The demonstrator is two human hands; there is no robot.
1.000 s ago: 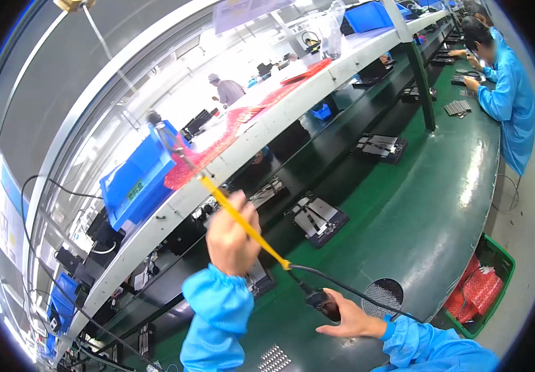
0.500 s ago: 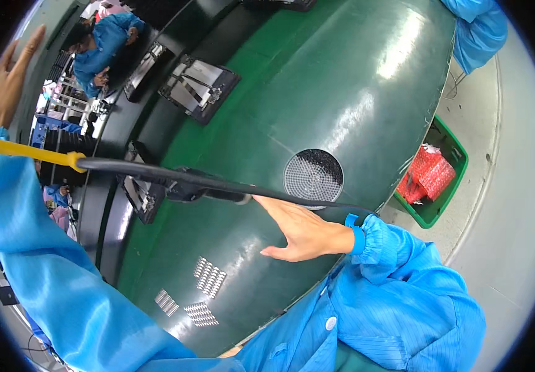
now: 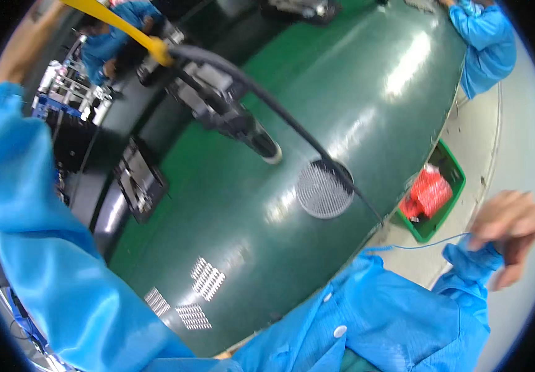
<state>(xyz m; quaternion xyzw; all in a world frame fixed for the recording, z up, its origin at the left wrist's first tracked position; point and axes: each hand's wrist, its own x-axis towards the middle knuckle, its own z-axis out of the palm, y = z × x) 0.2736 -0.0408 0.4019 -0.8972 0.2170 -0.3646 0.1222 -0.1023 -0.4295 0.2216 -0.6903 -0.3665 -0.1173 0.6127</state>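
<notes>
- Your hands are well apart: left hand up at the upper-left rim beside the yellow strap, right hand out over the floor past the bench.
- Black corded handheld tool hangs by the strap, tilted, over the bench, out of your right hand's reach.
- Black cable crosses in front of the round grey dotted plate.
- Opened device sits partly behind the tool; another opened device lies near your left sleeve.
- Three small-parts arrays lie at lower left.
- Green crate on the floor, red bubble wrap in it; blue cord runs to your right wrist.
- Co-worker at upper right, cut off.
- Left fingers cut off, grip can't be told; right hand blurred, nothing visible in it, finger closure unclear.
- Tool blurred, exact kind unclear.
</notes>
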